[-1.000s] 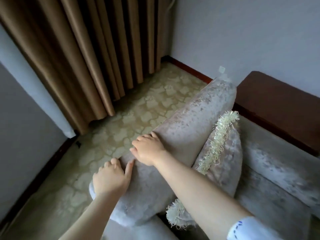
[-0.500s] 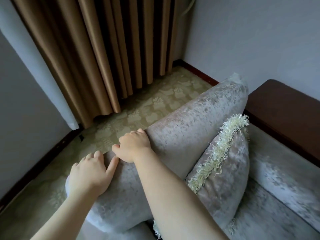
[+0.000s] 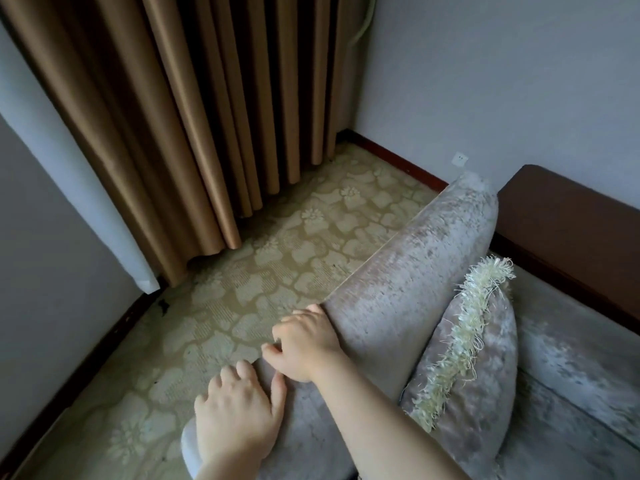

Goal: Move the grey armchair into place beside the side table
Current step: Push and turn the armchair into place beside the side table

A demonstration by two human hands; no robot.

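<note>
Head view: grey armchair (image 3: pixel 408 292) by the wooden side table (image 3: pixel 568 233).
Left hand (image 3: pixel 239 417): flat on the armrest, pushing.
Right hand (image 3: pixel 304 344): fingers hooked over the armrest edge, steering.

The person's two hands, the left hand (image 3: pixel 239 420) and the right hand (image 3: pixel 304 344), are bare, with no gloves, rings or watch showing, short rounded fingernails, and both forearms uncovered as far as the bottom edge of the view, no sleeve visible.
</note>
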